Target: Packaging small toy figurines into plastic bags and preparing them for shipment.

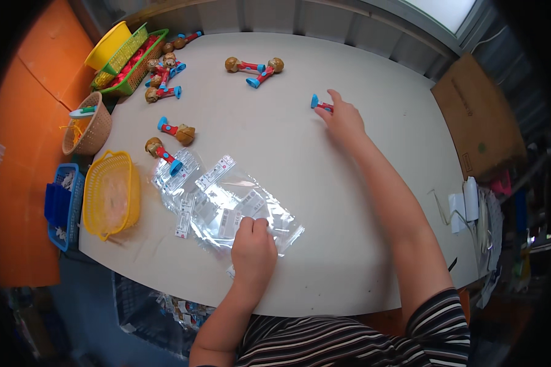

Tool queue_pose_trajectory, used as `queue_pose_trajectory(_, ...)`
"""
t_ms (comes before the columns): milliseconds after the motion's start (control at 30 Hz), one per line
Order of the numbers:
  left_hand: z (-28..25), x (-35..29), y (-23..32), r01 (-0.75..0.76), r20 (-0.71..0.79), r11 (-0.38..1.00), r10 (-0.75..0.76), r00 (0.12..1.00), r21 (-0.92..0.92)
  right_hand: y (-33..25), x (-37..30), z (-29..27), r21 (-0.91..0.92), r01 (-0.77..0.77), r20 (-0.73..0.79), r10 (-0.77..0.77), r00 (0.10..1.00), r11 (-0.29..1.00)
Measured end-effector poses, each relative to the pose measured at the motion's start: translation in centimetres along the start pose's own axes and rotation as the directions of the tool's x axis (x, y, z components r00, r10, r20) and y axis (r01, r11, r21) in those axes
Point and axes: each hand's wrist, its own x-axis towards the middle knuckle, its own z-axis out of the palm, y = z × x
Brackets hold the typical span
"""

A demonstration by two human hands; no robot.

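Fingers point(335, 96) of the right hand point(347, 119), in the head view, stand partly spread around a red toy point(326, 107) with a blue foot, out on the right half of the worktop point(239, 122); the hand hides the rest, so whether they grip it I cannot tell. The left hand point(254, 249) rests on clear plastic bags point(226, 205) near the front edge, fingers curled in narrow; whether they pinch the film I cannot tell. Two similar toys point(266, 76) lie together toward the far edge. A yellow basket point(136, 196) stands left of the bags.
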Motion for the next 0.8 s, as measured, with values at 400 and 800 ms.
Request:
queue_pose_trajectory(400, 0.5, -0.3, -0.3, -0.017, 0.041, 0.998, 0.019, 0.999, -0.053, 0.9, -5.5, -0.8, -0.003, 0.025, 0.283, -0.023, 0.959, 1.0)
queue_pose_trajectory(800, 1.6, -0.7, -1.3, 0.032, 0.036, 0.986, -0.027, 0.999, -0.165, -0.6, -15.4, -6.0, 0.682, -0.638, 0.701, -0.07, 0.71, 0.358)
